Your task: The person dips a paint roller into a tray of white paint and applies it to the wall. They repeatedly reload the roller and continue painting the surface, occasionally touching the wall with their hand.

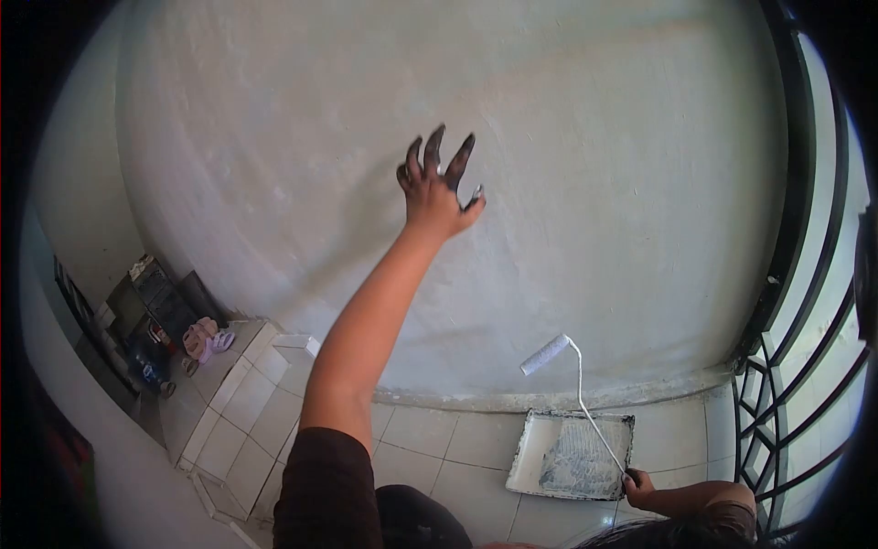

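My left hand (pixel 437 194) reaches up in front of the grey wall (pixel 585 183), its fingers spread apart and holding nothing. Those fingers look dark, with small pale spots. Low on the right, my right hand (pixel 637 487) is closed around the handle end of a paint roller (pixel 546 353). The roller's long, bent wire frame (pixel 585 412) rises to a whitish sleeve, which overlaps the lower wall in this view. Below that, a paint tray (pixel 524 476) lies on the tiled floor, its ribbed part streaked with white and grey paint.
Black metal bars (pixel 805 403) stand along the right side. White tiled steps (pixel 240 403) are at the left, with pink sandals (pixel 199 339) and lilac shoes (pixel 218 344) at the top. Dark boards (pixel 163 293) lean behind them. A dark-clothed knee (pixel 416 517) shows at the bottom.
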A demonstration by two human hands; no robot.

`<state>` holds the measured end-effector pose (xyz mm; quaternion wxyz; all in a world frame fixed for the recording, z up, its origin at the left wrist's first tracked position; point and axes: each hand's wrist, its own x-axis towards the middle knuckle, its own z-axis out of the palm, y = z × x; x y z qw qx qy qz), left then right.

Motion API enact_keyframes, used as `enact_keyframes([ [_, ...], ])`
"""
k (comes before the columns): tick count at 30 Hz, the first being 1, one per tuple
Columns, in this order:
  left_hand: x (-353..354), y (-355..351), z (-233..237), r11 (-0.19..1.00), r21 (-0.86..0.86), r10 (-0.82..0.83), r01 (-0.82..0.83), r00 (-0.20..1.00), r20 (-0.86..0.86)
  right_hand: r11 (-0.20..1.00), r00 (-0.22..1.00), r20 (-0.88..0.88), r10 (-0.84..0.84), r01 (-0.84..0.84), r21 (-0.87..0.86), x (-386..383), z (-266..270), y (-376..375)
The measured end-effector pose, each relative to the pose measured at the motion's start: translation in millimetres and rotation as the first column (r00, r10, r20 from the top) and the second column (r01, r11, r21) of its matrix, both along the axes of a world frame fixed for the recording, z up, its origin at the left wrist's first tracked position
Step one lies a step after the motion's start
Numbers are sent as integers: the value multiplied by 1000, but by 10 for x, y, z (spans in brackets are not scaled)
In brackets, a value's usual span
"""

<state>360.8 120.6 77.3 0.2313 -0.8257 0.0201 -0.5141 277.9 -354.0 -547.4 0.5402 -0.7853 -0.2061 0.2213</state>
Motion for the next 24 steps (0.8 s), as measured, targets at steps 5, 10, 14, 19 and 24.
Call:
enact_keyframes([
  [5, 166, -316, 374, 938, 25, 346, -346, 931, -116, 999, 983, -177, 44, -41, 24, -9, 340, 104],
  [10, 223, -305, 399, 902, 54, 432, -429, 889, -155, 999, 984, -180, -7, 16, 48, -46, 333, 169],
  [14, 222, -316, 419, 914, 46, 406, -403, 903, -144, 995, 982, -170, 77, -66, 70, 42, 170, 111],
  [19, 279, -239, 419, 918, 24, 397, -397, 910, -118, 997, 979, -195, 64, -54, 56, 43, 116, 118],
  [24, 256, -96, 381, 930, -32, 359, -367, 921, -150, 996, 977, -196, 85, -77, 51, 71, 85, 137],
])
